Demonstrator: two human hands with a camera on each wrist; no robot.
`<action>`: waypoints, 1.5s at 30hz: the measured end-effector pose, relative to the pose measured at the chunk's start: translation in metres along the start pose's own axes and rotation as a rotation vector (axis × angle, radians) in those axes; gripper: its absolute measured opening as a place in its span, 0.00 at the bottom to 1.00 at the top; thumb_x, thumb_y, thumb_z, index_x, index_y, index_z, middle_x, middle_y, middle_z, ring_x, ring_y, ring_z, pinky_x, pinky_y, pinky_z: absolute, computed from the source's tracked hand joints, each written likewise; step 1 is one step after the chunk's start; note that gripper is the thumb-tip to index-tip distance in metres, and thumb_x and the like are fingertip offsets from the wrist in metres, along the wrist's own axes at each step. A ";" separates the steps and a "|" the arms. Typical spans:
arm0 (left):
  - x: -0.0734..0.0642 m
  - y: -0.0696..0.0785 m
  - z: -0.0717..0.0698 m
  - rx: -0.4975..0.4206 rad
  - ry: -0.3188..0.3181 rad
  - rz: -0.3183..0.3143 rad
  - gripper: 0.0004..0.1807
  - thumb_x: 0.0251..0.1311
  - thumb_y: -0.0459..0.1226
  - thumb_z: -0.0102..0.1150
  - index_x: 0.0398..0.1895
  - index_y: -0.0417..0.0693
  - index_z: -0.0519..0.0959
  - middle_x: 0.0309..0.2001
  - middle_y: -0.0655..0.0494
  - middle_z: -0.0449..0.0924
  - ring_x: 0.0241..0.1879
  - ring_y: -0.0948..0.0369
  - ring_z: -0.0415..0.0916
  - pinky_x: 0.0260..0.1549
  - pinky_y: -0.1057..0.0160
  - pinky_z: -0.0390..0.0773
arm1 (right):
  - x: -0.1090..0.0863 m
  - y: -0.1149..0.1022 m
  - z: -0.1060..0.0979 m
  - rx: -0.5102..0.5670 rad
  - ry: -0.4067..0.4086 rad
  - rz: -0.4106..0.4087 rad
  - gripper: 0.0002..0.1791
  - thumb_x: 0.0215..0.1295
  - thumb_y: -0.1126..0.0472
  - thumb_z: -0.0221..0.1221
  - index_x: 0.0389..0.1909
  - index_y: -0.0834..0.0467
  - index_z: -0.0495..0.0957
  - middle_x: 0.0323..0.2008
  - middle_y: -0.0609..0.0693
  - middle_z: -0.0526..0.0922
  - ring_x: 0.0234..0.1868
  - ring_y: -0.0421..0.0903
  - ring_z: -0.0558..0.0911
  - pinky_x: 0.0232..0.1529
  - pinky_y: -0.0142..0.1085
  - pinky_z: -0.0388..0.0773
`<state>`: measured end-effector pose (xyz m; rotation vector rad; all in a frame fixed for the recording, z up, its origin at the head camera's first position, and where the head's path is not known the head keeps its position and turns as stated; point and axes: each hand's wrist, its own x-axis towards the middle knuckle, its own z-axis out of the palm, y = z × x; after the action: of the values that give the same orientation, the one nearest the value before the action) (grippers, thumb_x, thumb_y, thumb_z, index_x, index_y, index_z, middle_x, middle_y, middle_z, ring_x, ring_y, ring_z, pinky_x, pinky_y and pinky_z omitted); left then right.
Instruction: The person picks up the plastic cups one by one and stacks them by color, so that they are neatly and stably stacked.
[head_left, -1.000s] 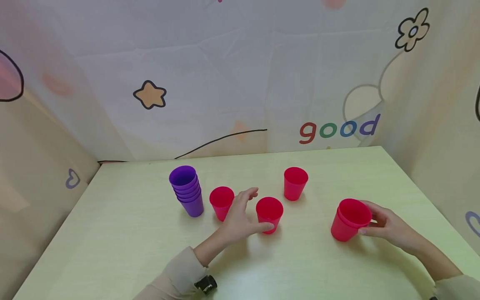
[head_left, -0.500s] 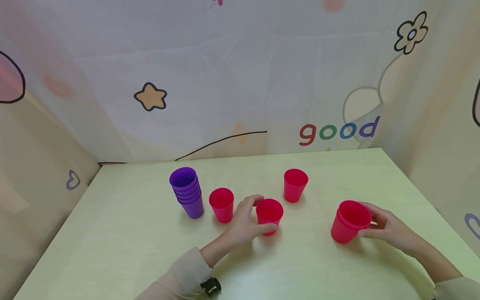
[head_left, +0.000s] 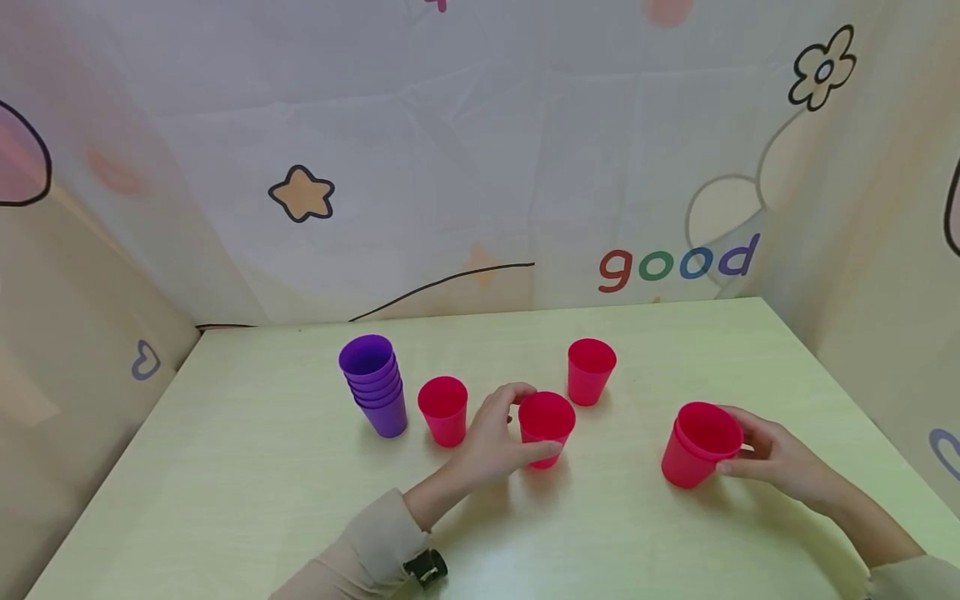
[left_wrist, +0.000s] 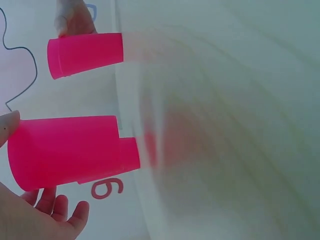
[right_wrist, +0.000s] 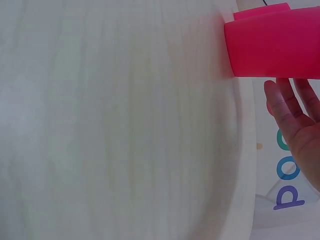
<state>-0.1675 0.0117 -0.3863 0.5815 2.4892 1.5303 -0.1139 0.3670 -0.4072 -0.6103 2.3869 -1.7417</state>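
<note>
My left hand (head_left: 487,446) pinches a red cup (head_left: 547,417) by its rim, thumb on the near side and fingers at the far side. In the left wrist view this cup (left_wrist: 65,150) is upright, its base a little above the table. At the right, my right hand (head_left: 783,462) holds a pair of nested red cups (head_left: 705,437) standing on the table, thumb near the upper rim. Part of the right fingers is hidden behind them. One more red cup (head_left: 443,412) stands left of my left hand, and another red cup (head_left: 591,372) farther back.
A stack of several purple cups (head_left: 378,387) stands at the left of the pale wooden table (head_left: 247,467). A printed curtain (head_left: 450,167) rises behind the table's back edge and along both sides. A dark band (head_left: 425,568) sits at the left sleeve.
My left hand has moved right and closed on the middle red cup, which has risen slightly and shifted right. My right hand and its nested cups have stayed put.
</note>
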 end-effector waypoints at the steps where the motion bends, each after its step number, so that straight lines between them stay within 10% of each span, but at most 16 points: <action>1: 0.000 0.002 0.000 -0.008 0.002 0.010 0.37 0.40 0.46 0.71 0.56 0.51 0.65 0.51 0.61 0.68 0.51 0.59 0.65 0.46 0.54 0.72 | 0.000 0.000 0.000 0.001 -0.002 -0.001 0.31 0.56 0.76 0.54 0.59 0.47 0.65 0.48 0.37 0.74 0.43 0.39 0.78 0.37 0.34 0.79; 13: 0.006 0.027 0.000 -0.057 0.052 0.129 0.35 0.41 0.43 0.71 0.54 0.51 0.67 0.48 0.64 0.69 0.49 0.64 0.66 0.45 0.62 0.70 | 0.003 -0.001 0.000 0.016 -0.015 -0.017 0.32 0.57 0.77 0.53 0.58 0.45 0.66 0.48 0.38 0.75 0.43 0.40 0.78 0.38 0.34 0.79; 45: 0.019 0.077 0.026 -0.246 -0.013 0.130 0.35 0.39 0.38 0.72 0.54 0.54 0.69 0.45 0.68 0.70 0.43 0.67 0.68 0.30 0.70 0.76 | 0.000 -0.001 0.001 -0.031 0.004 0.027 0.29 0.56 0.74 0.56 0.59 0.51 0.65 0.47 0.37 0.74 0.44 0.38 0.77 0.36 0.37 0.79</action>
<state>-0.1576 0.0718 -0.3293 0.7189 2.2449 1.8374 -0.1129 0.3662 -0.4063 -0.5761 2.4181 -1.6996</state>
